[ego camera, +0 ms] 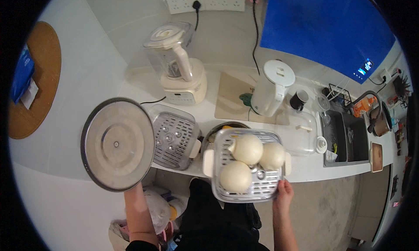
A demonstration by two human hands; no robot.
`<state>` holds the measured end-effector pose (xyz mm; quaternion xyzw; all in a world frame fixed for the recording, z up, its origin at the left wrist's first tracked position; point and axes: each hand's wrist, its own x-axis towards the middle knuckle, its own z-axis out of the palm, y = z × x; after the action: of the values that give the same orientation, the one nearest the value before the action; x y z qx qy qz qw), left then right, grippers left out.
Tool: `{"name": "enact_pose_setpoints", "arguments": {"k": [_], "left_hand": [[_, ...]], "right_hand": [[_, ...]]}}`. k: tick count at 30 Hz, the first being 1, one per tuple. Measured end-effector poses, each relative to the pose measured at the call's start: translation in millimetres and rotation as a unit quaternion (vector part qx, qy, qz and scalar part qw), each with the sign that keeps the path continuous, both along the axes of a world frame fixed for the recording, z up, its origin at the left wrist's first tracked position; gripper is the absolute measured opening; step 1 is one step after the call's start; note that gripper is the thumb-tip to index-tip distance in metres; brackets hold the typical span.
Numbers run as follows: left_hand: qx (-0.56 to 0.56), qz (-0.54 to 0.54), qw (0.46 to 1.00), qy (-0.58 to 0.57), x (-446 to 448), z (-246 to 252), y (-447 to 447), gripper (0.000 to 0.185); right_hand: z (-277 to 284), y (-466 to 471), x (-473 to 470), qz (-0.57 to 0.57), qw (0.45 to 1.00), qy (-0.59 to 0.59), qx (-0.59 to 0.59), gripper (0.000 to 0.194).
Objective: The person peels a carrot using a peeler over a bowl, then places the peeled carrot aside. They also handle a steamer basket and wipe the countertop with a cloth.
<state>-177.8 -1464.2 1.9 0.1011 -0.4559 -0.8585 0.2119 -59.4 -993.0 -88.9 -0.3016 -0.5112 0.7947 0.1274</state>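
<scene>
My right hand [284,192] grips the lower right rim of a clear plastic steamer tray [248,198] with cream handles. Three round white steamed buns [247,150] sit on its slotted base. The tray is over the counter's front edge and partly covers a round metal pot [209,133] with something yellow inside. A round metal lid [131,152] with a dark rim is raised at the left, its flat face towards me. My left forearm [139,211] reaches up behind it; the lid hides my left hand. A second steamer tray [173,138] lies on the counter between lid and pot.
Behind stand a cream blender [181,77], a white electric kettle [273,87] on a beige mat [229,97] and a dark mug [299,99]. A clear steamer cover [301,141] lies right of the pot, before the double sink [345,136]. Bags [157,208] are below the counter.
</scene>
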Motion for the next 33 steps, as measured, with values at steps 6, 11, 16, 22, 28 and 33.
{"name": "enact_pose_setpoints", "arguments": {"k": [6, 11, 16, 22, 28, 33], "left_hand": [[0.015, -0.028, 0.999, 0.018, -35.0, -0.4, -83.9, 0.046], [0.034, -0.074, 0.997, 0.005, -76.2, -11.4, -132.9, 0.047], [0.053, -0.127, 0.990, -0.022, -111.7, -26.5, -146.5, 0.047], [0.065, -0.155, 0.985, -0.037, -132.0, -38.3, -148.7, 0.047], [0.058, -0.158, 0.985, -0.034, -139.4, -34.2, -154.9, 0.048], [0.051, -0.159, 0.986, -0.024, -133.3, -25.7, -150.3, 0.048]], "right_hand": [[8.8, -181.1, -67.4, 0.073, 0.992, 0.035, -0.102, 0.020], [4.3, -278.8, -93.2, 0.064, 0.988, 0.012, -0.142, 0.021], [10.5, -316.9, -100.2, 0.041, 0.994, 0.004, -0.101, 0.021], [14.6, -323.9, -102.8, 0.055, 0.998, -0.023, -0.024, 0.018], [22.1, -321.3, -101.9, 0.146, 0.975, -0.109, 0.127, 0.014], [32.6, -308.8, -105.1, 0.185, 0.919, -0.166, 0.306, 0.020]]}}
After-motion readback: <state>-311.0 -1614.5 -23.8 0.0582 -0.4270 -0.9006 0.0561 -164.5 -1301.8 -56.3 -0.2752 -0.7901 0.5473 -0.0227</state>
